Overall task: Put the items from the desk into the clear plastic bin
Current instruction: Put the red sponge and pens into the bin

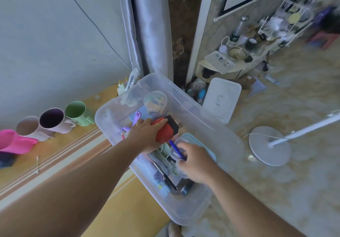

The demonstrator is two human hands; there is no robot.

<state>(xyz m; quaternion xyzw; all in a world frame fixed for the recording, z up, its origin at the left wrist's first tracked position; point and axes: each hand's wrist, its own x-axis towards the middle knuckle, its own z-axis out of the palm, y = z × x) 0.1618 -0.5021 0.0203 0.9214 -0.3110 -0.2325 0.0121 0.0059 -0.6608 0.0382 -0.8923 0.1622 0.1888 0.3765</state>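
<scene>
A: Starting at the far left, what sits on the desk (pixel 128 205)?

B: Something pink (pixel 14 142) at the edge, then three mugs lying on their sides in a row, mouths toward the camera: a beige mug (pixel 29 127), a purple mug (pixel 53 119) and a green mug (pixel 76 112). They lie close together, along the wall.

A: And the clear bin (pixel 211 131)?

B: It lies just right of the desk edge, lid off, already crowded with things. A pack of wipes (pixel 131 80) stands at its far corner. A white lid (pixel 221 99) lies on the floor just beyond it.

A: Where is the left hand (pixel 147 135)?

B: Inside the bin, fingers curled around a red and black block (pixel 165 130), gripping it from above. The block sits among the other things, near a purple strap (pixel 137 117).

A: The right hand (pixel 196 163)?

B: Also inside the bin, nearer the camera. Its fingers are bent and pinch a blue pen (pixel 175 148), which points up toward the block.

A: Further right?

B: A white fan base (pixel 269 145) stands on the floor, well apart from the bin
</scene>
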